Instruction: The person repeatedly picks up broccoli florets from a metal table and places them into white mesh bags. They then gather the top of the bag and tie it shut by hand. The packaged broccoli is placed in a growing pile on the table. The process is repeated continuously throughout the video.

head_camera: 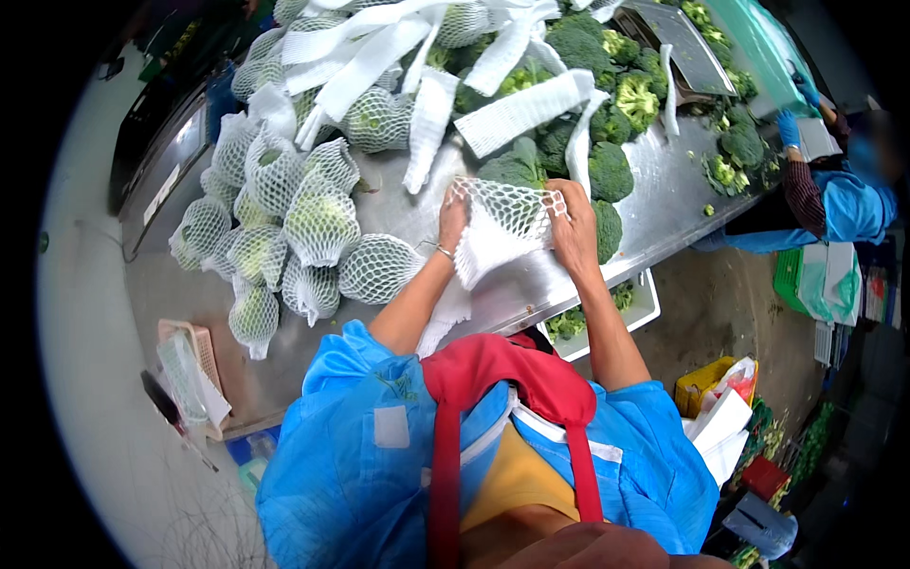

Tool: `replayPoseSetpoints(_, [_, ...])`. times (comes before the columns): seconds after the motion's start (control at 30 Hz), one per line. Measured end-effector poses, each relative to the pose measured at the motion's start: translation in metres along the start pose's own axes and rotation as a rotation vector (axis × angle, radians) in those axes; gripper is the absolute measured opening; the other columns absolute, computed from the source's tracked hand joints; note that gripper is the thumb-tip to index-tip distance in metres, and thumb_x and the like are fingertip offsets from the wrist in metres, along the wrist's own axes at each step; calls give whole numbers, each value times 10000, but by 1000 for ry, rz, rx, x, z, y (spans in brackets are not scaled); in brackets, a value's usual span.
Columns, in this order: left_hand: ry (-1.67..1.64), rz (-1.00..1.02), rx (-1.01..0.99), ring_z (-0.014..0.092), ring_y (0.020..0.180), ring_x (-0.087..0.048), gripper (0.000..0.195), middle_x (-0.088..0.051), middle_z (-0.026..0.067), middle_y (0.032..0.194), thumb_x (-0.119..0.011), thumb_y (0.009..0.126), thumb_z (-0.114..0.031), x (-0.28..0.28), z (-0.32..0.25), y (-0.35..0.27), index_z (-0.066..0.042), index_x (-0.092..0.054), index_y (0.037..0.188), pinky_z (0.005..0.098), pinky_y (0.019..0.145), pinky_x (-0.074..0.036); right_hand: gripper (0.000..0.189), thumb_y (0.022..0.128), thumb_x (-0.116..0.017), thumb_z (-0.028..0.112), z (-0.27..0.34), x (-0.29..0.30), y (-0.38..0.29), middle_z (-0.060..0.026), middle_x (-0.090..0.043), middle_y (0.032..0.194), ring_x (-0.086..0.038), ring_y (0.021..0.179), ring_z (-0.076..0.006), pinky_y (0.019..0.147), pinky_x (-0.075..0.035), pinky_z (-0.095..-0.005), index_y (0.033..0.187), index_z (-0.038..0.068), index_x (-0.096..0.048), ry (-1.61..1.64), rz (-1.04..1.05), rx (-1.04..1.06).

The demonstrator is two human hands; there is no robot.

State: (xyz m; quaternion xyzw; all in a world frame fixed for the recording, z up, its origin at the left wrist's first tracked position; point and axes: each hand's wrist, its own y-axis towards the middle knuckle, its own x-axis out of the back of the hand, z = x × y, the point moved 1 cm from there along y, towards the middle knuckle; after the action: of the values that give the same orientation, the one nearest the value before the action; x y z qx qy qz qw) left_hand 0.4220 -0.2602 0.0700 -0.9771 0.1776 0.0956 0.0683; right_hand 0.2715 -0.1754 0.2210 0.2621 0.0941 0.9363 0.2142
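Between my two hands a white foam mesh sleeve [506, 220] is stretched wide at its upper edge. My left hand [453, 217] grips one side of that edge, and my right hand [573, 224] grips the other. The sleeve's lower part hangs bunched toward me. Just beyond it, a bare broccoli head [512, 167] lies on the metal table [391, 203], partly hidden by the mesh. Left of my hands sits a pile of broccoli heads in foam sleeves [320, 220]. More flat, unfilled sleeves [526, 110] lie across the loose broccoli ahead.
Bare broccoli [608, 171] lines the table's right side, near a metal tray [675, 46]. Below the table edge stands a white crate [643, 306] with broccoli. A co-worker's gloved hand [788, 128] is at far right by a green-wrapped box [764, 57]. A pink basket [202, 355] sits lower left.
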Motion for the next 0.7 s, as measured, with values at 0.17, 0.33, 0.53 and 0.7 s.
replayPoseSetpoints(0.17, [-610,8,117,159,888,-572,590,-583,93,988,-424,861,-504,14,-82,-26,14,-470,1140,293,826,-467,267,864,-453,220,47,0,6,-146,-548,722,-551,672,-276,637,-432,-337,865,-19,-573,95,132,-19])
replayPoseSetpoints(0.33, [-923,316,332,282,1012,-559,529,-532,196,1142,-329,886,-386,21,-117,-45,45,-435,1175,383,907,-443,385,912,-382,277,50,7,8,-81,-575,645,-541,540,-150,496,-432,-283,799,-25,-593,397,384,-481])
replayPoseSetpoints(0.53, [-1069,364,233,241,868,-606,285,-595,153,990,-370,881,-120,13,-118,-65,42,-498,1078,364,797,-499,389,920,-401,282,16,-41,-21,-105,-616,894,-590,715,-126,589,-487,-262,1027,-58,-558,731,546,-915])
replayPoseSetpoints(0.7, [-1008,271,334,240,799,-618,254,-615,156,881,-416,854,-153,22,-140,-67,34,-535,979,361,771,-502,333,899,-401,203,11,-60,-54,-120,-603,1019,-607,862,-209,782,-498,-324,1118,-21,-513,1284,510,-1117])
